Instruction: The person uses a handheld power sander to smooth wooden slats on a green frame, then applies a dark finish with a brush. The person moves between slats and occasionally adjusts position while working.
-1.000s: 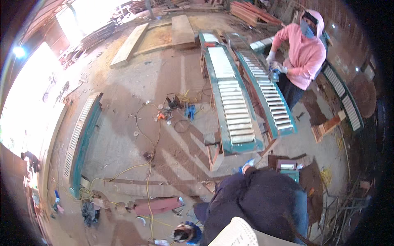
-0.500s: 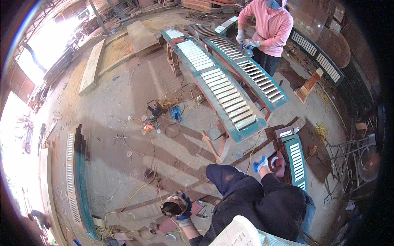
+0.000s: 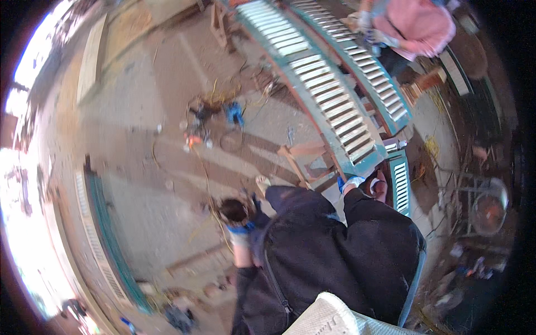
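Note:
My left hand (image 3: 241, 228), in a blue and white glove, is wrapped round a dark, hollow, round container (image 3: 233, 210) with a brownish rim. Motion blur hides its contents. My right hand (image 3: 353, 183), gloved alike, is at the near corner of a long louvred shutter panel (image 3: 353, 170) with a green frame and pale slats. The fingers look spread, with nothing visible in them; whether they touch the frame I cannot tell. Just right of that hand is a reddish-brown curled sheet (image 3: 381, 187), beside a smaller green shutter (image 3: 400, 184).
A second louvred panel (image 3: 365, 72) lies parallel, with a person in pink (image 3: 416, 28) working at its far side. Wooden trestle legs (image 3: 296, 163) stand below the near panel. Power tools (image 3: 234, 114) and a yellow cord (image 3: 207, 178) lie on the floor. Shutters (image 3: 111, 240) are stacked at left.
My right hand has moved forward from beside the reddish sheet to the shutter's near corner. My left hand has carried the container forward. The view has shifted, and a foot now shows ahead.

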The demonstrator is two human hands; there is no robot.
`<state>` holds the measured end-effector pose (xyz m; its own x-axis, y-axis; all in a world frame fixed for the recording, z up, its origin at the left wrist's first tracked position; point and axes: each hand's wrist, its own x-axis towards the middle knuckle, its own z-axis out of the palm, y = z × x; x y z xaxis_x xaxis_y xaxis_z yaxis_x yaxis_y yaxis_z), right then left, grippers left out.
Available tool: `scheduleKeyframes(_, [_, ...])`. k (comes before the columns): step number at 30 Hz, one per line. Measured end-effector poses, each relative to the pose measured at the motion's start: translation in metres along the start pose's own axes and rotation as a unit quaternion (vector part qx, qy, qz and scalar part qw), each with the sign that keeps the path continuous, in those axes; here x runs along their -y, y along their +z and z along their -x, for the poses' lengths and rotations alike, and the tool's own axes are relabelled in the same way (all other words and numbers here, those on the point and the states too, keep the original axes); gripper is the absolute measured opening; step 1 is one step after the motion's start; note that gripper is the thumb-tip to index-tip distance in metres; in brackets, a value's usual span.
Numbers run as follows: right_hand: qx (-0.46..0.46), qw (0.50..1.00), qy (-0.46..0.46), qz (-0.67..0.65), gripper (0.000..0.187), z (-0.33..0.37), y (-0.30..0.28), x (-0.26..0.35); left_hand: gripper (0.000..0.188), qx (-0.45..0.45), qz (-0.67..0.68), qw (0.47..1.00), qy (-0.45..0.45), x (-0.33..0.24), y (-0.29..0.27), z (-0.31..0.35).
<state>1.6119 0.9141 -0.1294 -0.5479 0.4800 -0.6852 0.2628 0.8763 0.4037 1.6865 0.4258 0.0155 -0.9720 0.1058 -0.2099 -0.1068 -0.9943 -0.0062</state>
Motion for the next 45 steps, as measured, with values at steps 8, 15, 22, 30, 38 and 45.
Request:
scheduleKeyframes(8, [0.044,0.995,0.068,0.054,0.058,0.051,-0.049,0.075,0.053,-0.011,0.073,0.977,0.202,-0.179,0.024,-0.049])
scheduleKeyframes(15, [0.033,0.984,0.085,-0.152,0.045,0.091,-0.049,0.190,0.052,-0.140,0.146,0.964,0.174,-0.303,0.001,-0.112])
scheduleKeyframes(22, [-0.007,0.976,0.011,-0.215,0.046,0.116,-0.103,0.349,0.052,-0.142,0.047,0.983,0.110,-0.446,0.062,-0.203])
scheduleKeyframes(30, [0.081,0.251,0.104,-0.959,0.039,0.105,-0.213,0.422,0.051,-0.237,0.124,0.957,0.108,-0.546,0.077,-0.274])
scheduleKeyframes(38, [0.056,0.844,0.040,-0.532,0.044,0.067,-0.233,0.537,0.064,-0.150,0.109,0.979,0.081,-0.547,0.069,-0.375])
scheduleKeyframes(45, [-0.009,0.865,-0.046,-0.499,0.052,-0.072,-0.336,0.655,0.047,-0.160,0.086,0.983,0.033,-0.530,0.093,-0.478])
